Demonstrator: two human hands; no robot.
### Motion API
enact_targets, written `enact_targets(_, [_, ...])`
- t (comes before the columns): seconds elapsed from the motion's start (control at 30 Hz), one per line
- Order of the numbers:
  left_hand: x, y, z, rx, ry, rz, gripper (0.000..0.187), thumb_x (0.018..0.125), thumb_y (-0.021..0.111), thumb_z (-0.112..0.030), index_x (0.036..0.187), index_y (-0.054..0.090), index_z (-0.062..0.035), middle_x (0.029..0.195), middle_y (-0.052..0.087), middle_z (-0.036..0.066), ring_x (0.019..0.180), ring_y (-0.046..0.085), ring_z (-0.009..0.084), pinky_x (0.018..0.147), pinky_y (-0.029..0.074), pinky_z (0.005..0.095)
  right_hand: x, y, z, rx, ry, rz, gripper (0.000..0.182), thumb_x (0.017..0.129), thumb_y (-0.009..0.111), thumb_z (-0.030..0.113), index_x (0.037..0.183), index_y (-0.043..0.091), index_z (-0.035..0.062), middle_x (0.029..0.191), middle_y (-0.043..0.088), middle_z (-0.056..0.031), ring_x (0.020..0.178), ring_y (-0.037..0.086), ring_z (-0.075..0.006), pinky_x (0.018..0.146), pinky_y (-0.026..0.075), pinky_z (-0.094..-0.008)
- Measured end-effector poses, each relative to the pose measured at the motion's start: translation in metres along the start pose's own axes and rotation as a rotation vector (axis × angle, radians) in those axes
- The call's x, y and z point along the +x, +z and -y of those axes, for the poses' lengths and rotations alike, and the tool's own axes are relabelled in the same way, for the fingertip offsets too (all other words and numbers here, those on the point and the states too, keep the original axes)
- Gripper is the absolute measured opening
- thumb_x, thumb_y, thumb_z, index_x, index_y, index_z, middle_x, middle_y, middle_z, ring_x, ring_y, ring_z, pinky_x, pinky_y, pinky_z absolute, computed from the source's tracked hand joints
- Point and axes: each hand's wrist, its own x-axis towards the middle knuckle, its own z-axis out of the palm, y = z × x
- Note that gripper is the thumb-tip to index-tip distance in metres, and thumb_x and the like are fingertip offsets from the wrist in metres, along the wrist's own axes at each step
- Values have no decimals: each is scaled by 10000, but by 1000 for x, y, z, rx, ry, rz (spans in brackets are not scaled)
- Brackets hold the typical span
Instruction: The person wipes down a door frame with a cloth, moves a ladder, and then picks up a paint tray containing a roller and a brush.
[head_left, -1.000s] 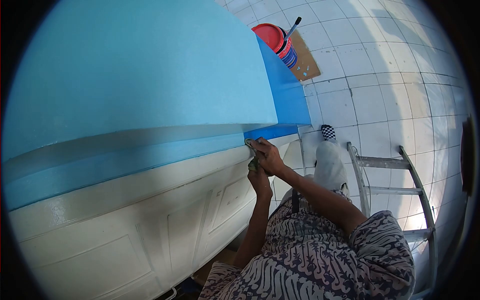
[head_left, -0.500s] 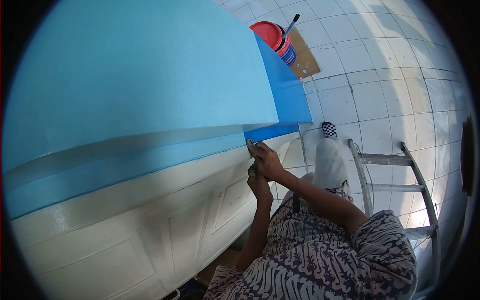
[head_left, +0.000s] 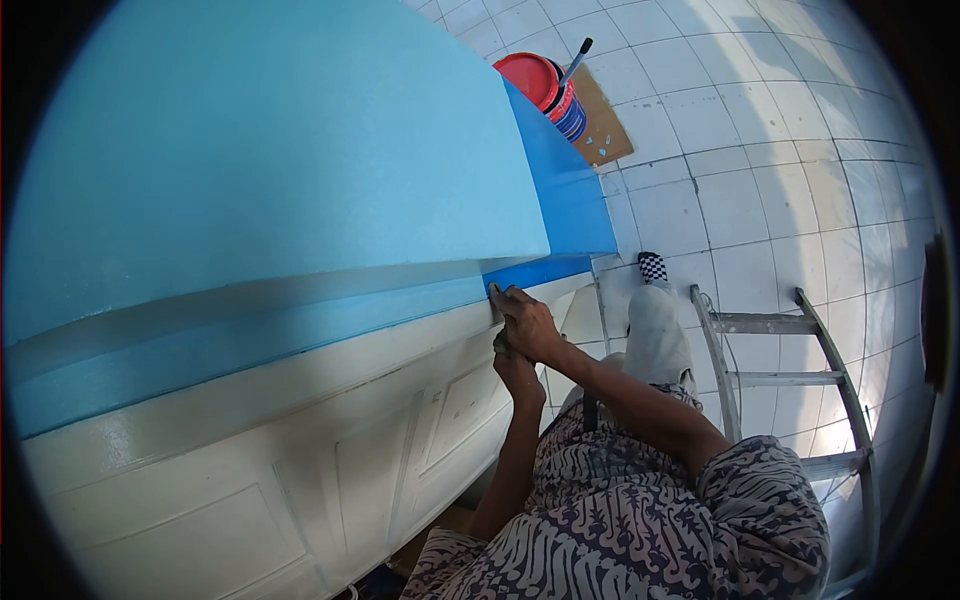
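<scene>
The right hand (head_left: 528, 322) presses a small pale tool (head_left: 495, 291) against the top edge of the white door frame (head_left: 300, 370), right where the frame meets the blue wall (head_left: 280, 150). Its fingers are curled together over the tool, so only the tool's tip shows at the far left of the knuckles. The left hand (head_left: 520, 372) sits just below and nearer, touching the right wrist from underneath; it grips a small dark-green scrap (head_left: 503, 343), fingers clamped on it, though what the scrap is cannot be told.

Against the picture of half a second ago, both hands lie almost where they were, the right one a shade higher and further left along the frame's edge, and the tool's tip sits closer to the blue band. The whole view has shifted slightly, so the red paint bucket (head_left: 545, 85) with its stirring stick (head_left: 577, 58) stands a little higher and to the left on the white tiled floor (head_left: 780, 150), on its cardboard sheet (head_left: 605, 125).

To the right, an aluminium ladder (head_left: 790, 380) stands below the person, whose patterned sleeve (head_left: 760, 500) fills the near corner. A checkered shoe (head_left: 652, 266) rests on the floor near the foot of the wall.
</scene>
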Motion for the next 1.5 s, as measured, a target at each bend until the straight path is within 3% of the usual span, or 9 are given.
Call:
enact_targets(0.57, [2,2,1,-21,61,22,216,978,578,-206,1125,583,-48,1005,611,-1,853,587,80,673,466,247,15,-5,1,-57,54,117,437,775,538,13,1205,614,-7,1168,609,-229,868,656,-397,742,548,-447])
enact_targets(0.7, [-9,7,-3,-59,17,-52,183,979,550,-157,1081,582,-8,938,615,16,746,572,88,617,466,258,14,-6,-5,-86,10,119,436,780,545,19,1209,621,2,1127,618,-238,864,649,-406,750,538,-460])
enact_targets(0.83, [-3,10,-2,124,36,-9,330,972,581,-183,1231,555,20,1042,645,84,855,633,142,677,519,291,26,-12,-44,-32,110,178,333,836,553,41,1153,640,-14,953,656,-188,837,671,-337,714,537,-427])
enact_targets(0.9, [-13,10,-2,148,152,-42,353,969,588,-183,1242,554,37,1060,642,106,913,626,152,712,523,303,16,-30,-41,518,595,103,262,866,529,55,1089,656,-1,845,650,-122,725,647,-275,656,528,-401])
enact_targets(1.0, [-11,-6,3,202,159,-38,381,956,614,-229,1211,551,47,1066,632,121,927,607,165,758,499,311,1,-53,-52,1248,981,-63,161,851,521,74,986,609,83,962,635,-74,824,606,-238,792,506,-397])
enact_targets(1.1, [-6,-18,2,268,94,-21,413,964,606,-321,1187,554,24,1043,631,102,903,633,166,736,569,330,-17,-67,-64,1627,1063,58,144,862,563,150,995,593,100,983,636,-56,905,604,-214,884,484,-387])
enact_targets(1.2, [-3,-20,2,308,52,-97,402,966,595,-355,1131,586,12,1015,628,93,873,633,167,736,568,326,-35,-68,-80,1648,937,52,118,859,633,73,941,580,140,989,646,-42,926,609,-209,901,479,-410])
enact_targets(1.27, [-10,-8,-17,196,-12,-69,407,974,580,-333,1149,565,34,1038,623,109,911,632,186,771,537,329,-35,-73,-84,1652,900,-11,272,846,627,-78,851,533,177,959,646,-40,895,632,-217,826,532,-438])
enact_targets(1.5, [-11,1,-23,-145,-185,94,392,1010,508,-317,1186,554,30,1089,628,126,969,644,201,807,546,357,-27,-93,-79,1637,783,-145,144,911,592,20,909,563,161,944,641,-35,872,640,-209,792,539,-410])
